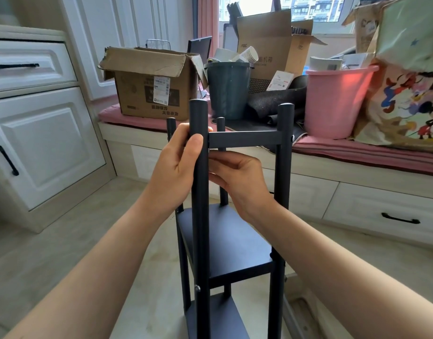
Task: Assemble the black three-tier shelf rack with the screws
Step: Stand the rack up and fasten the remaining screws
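Note:
The black shelf rack (pixel 237 245) stands upright on the floor in front of me, with its posts rising to chest height. Its top shelf (pixel 244 139) shows edge-on between the near posts, and the middle shelf and bottom shelf lie below. My left hand (pixel 178 162) is wrapped around the near left post (pixel 199 113) just below its cap. My right hand (pixel 239 179) reaches under the top shelf next to that same post, fingers pinched together; whatever they hold is hidden. A screw head (pixel 197 287) shows low on the near left post.
A window bench with a pink cushion (pixel 357 150) runs behind the rack, loaded with a cardboard box (pixel 149 86), a dark bin (pixel 228 89), a pink bucket (pixel 337 101) and a printed bag (pixel 406 94). White cabinets (pixel 39 133) stand at the left.

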The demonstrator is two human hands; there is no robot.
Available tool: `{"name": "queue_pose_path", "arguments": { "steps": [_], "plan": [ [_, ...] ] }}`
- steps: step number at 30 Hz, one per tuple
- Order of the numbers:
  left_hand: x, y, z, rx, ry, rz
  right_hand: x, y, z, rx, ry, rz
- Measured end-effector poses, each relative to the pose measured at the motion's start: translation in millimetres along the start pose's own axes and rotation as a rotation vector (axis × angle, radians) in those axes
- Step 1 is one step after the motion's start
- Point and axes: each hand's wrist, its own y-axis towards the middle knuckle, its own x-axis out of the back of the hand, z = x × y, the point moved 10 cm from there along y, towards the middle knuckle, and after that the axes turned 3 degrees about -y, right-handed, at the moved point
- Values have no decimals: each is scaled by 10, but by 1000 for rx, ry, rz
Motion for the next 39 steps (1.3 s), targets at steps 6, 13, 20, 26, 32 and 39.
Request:
{"name": "queue_pose_path", "arguments": {
  "steps": [6,13,20,26,32,39],
  "plan": [
    [2,-6,-9,-6,-14,7,-84,24,-26,43,52,-1],
    [22,-16,3,-22,9,10,-99,-8,-23,32,43,7],
    [112,-24,50,-9,25,-28,90,-143,-41,-87,-41,4],
    [126,-27,37,-12,28,-38,163,-162,63,-121,-20,33],
    [92,-17,16,-19,32,-34,143,-131,122,-167,-50,75],
    [65,-11,40,-7,44,-24,165,-90,60,-163,-27,50]
  ]
}}
